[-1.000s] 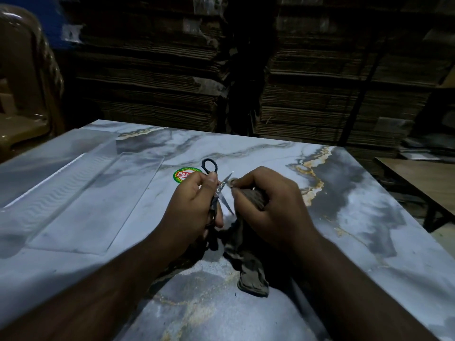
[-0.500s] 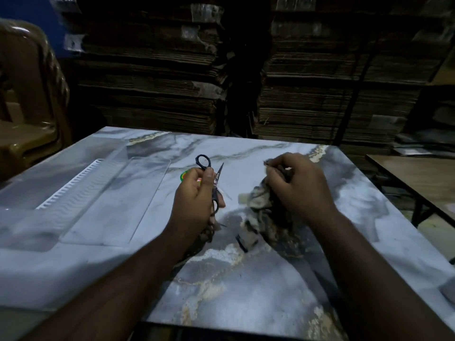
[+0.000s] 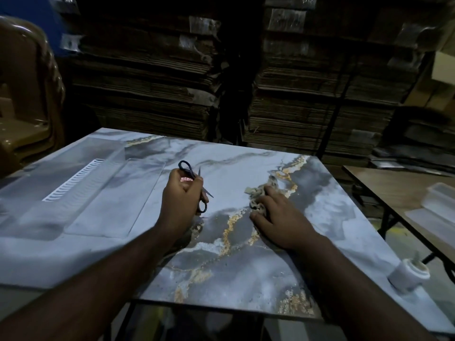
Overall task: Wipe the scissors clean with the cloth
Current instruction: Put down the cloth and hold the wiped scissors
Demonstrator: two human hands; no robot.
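Note:
Small scissors (image 3: pixel 202 193) with black loop handles are gripped in my left hand (image 3: pixel 181 199) above the middle of the marble-patterned table (image 3: pixel 234 271). One loop sticks up past my fingers, the other shows below them, and the blades are spread apart. A crumpled, mottled cloth (image 3: pixel 258 194) lies on the table to the right. My right hand (image 3: pixel 278 215) rests flat on the cloth's near part with fingers stretched out, covering some of it. Hands are about a hand's width apart.
A clear plastic sheet with a ribbed white strip (image 3: pixel 73 183) lies on the table's left. A tape roll (image 3: pixel 408 274) sits at the right edge. A second table (image 3: pixel 403 188) stands to the right, a brown chair (image 3: pixel 24 94) at left, stacked cardboard (image 3: pixel 172 82) behind.
My right hand has moved away from the scissors to the right and lowered the cloth onto the table, its fingers now flat on it. My left hand still holds the scissors.

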